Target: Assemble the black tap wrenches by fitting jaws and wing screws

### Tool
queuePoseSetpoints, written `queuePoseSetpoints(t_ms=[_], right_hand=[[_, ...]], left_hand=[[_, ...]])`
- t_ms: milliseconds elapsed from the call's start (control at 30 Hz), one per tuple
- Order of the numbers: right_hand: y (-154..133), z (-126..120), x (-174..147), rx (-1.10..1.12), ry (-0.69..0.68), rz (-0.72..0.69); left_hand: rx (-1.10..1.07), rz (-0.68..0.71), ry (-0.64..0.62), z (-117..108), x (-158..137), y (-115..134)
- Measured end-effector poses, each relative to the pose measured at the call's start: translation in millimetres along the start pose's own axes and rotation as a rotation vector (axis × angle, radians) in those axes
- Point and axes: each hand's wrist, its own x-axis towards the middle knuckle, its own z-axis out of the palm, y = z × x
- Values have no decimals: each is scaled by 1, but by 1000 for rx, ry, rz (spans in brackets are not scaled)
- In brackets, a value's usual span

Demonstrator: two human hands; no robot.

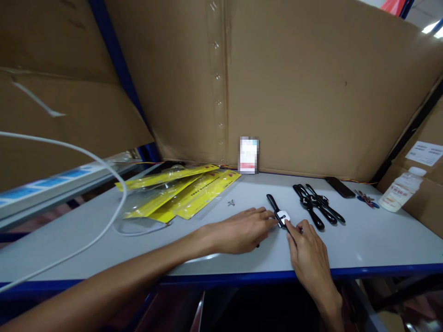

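A black-handled spokeshave [272, 203] with a pale metal blade [284, 216] lies at a slant on the grey table, between my hands. My left hand [244, 230] comes in from the left, palm down, its fingers bent and their tips against the tool beside the blade. My right hand [308, 246] has its thumb and index finger closed at the blade's near edge; the other fingers are curled. The tool's near end is hidden by my hands. A small dark tip shows under my left hand. Small metal screws [231, 202] lie left of the spokeshave.
Several black spokeshaves [318, 207] lie bunched to the right. Yellow plastic packages [194, 196] overlap at left, near a white cable [117, 216]. Behind stand a blurred white card [248, 156] and a cardboard wall [294, 92]. A dark phone [340, 187] and a bottle [401, 190] are at far right.
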Motion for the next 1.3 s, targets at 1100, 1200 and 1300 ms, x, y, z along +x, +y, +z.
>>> queuePoseSetpoints(t_ms=[1100, 1200, 1300], right_hand=[[0, -4, -3, 48, -24, 10], [-1, -3, -3, 43, -23, 14], [-1, -2, -2, 37, -13, 10]], left_hand=[[-275, -96, -318, -24, 1, -30], [-345, -61, -247, -16, 4, -35], [-386, -61, -189, -9, 7, -36]])
